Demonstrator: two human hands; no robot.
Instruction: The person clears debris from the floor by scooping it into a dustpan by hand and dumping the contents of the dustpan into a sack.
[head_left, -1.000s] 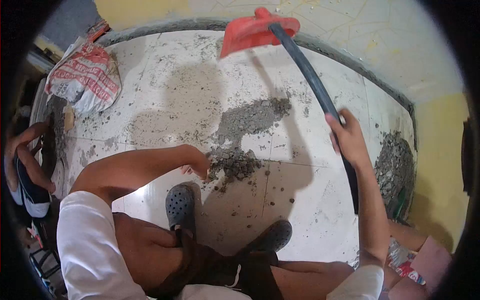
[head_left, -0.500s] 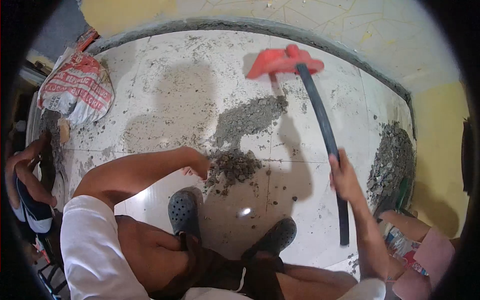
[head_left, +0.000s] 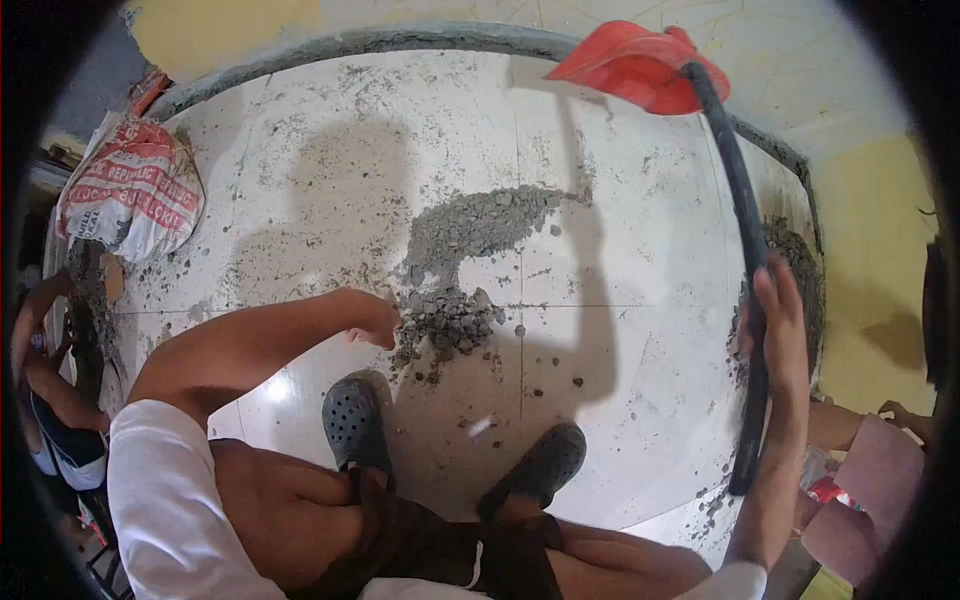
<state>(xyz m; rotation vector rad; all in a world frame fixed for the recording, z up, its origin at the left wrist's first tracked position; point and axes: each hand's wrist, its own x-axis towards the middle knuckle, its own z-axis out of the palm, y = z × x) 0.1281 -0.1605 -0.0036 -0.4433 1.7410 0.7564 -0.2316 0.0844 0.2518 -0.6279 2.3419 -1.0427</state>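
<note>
My right hand [head_left: 782, 315] is wrapped round the black handle of a long-handled red dustpan [head_left: 645, 75]. Its red, scoop-shaped pan is raised at the back, in front of the wall, and the handle's lower end hangs past my wrist. My left hand [head_left: 368, 318] hovers near the rubble, fingers curled in, with nothing visible in it. Just right of that hand lies a heap of broken grey rubble [head_left: 455, 318] on the white tile floor [head_left: 330, 220]. A strip of finer grey debris [head_left: 480, 225] stretches from the heap toward the back.
A red and white printed sack [head_left: 135, 195] slumps at the left. More rubble [head_left: 795, 250] is piled along the right wall. One person [head_left: 65, 400] crouches at the left edge, another [head_left: 870, 470] at the lower right. My feet wear dark clogs [head_left: 357, 425].
My right hand has swung the dustpan up and to the right, away from the debris strip. My left hand stays curled in nearly the same place, and the view has shifted slightly.
</note>
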